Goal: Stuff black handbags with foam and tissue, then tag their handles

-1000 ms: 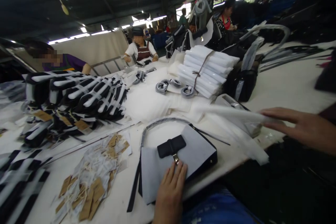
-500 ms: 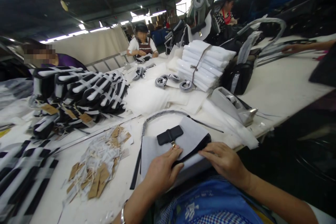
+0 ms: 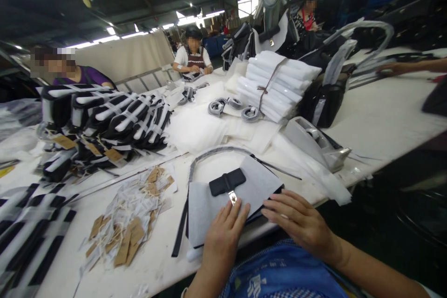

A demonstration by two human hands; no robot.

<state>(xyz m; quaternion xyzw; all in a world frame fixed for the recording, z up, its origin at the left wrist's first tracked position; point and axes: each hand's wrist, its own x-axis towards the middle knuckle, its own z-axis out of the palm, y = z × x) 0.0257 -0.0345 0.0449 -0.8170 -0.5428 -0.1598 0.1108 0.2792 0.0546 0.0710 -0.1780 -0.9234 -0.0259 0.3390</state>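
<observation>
A bag [image 3: 206, 209] lies at the table's near edge, its flap covered in pale grey sheeting, with a black tab [image 3: 227, 181] and a shiny metal clasp [image 3: 233, 197] on top. A wrapped strap [image 3: 209, 151] arches behind it. My left hand [image 3: 223, 230] rests flat on the flap, fingertips just below the clasp, holding nothing. At the bag's right corner my right hand [image 3: 302, 221] lies with its fingers stretched out and slightly apart, the fingertips by the flap's edge.
Brown tags with strings [image 3: 131, 237] lie left of the bag, beside wrapped black items [image 3: 101, 111]. Behind are coiled straps [image 3: 216, 107], a tied white stack [image 3: 274, 86] and a grey tape dispenser [image 3: 312, 142]. Several people are around the table [image 3: 384, 125].
My left hand has flattened, its fingers straighter on the flap. My right hand has opened from a pinch at the bag's corner. The flap's front edge lies lower, and the view has shifted slightly.
</observation>
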